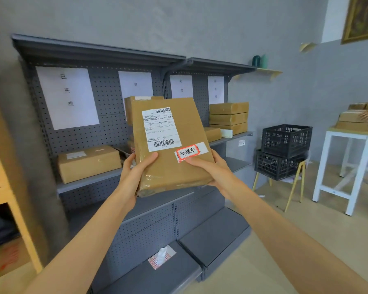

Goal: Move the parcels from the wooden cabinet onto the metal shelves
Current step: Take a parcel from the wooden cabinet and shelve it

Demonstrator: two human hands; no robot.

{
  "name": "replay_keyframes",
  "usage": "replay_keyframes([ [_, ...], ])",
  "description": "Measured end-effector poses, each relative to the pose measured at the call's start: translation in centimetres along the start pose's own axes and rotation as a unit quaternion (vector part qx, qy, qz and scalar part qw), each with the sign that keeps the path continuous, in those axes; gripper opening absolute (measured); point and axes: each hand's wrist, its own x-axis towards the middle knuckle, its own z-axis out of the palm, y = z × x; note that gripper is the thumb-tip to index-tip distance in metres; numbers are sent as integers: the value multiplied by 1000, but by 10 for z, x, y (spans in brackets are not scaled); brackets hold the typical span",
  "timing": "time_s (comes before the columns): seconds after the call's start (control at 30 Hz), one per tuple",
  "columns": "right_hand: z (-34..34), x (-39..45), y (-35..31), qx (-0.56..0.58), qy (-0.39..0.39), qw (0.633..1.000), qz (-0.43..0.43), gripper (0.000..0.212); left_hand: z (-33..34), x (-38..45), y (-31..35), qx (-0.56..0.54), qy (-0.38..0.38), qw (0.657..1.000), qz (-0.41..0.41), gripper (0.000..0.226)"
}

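I hold a flat brown cardboard parcel (187,128) upright in front of the grey metal shelves (89,183). It carries a white shipping label and a red-bordered sticker with handwritten characters. My left hand (134,175) grips its lower left edge, thumb on the front face. My right hand (210,170) grips the lower right corner, thumb just under the sticker. A slice of the wooden cabinet (11,200) shows at the far left edge.
A brown box (89,162) lies on the left shelf. Stacked boxes (228,117) fill the right shelf. Two black crates (285,149) sit on a stool, beside a white table (348,166) with more parcels and another person's hand. A crumpled label lies on the bottom shelf.
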Motion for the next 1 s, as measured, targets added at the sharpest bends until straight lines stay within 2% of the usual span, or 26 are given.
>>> replay_keyframes([
  [0.07, -24, 32, 4, -8, -1, 1000, 2, 73, 20, 34, -12, -1, -4, 1000, -3, 113],
  [0.33, -112, 157, -1, -30, 5, 999, 14, 61, 102, 164, -42, -18, 0, 1000, -6, 118],
  [0.43, -140, 192, 3, -23, 3, 999, 26, 66, 127, 197, -49, -17, 4, 1000, -15, 120],
  [0.53, -164, 225, 9, -18, -12, 999, 30, 67, 150, 220, -59, -10, 28, 999, -16, 112],
  [0.63, -184, 255, 15, -7, -42, 999, 25, 63, 170, 239, -63, 0, 61, 998, -11, 105],
  [0.73, -205, 281, 20, -5, -77, 997, 24, 69, 189, 252, -69, 4, 97, 995, -10, 100],
  [1.0, -271, 345, 17, -33, -134, 990, 29, 69, 256, 290, -83, 22, 156, 987, -17, 95],
])
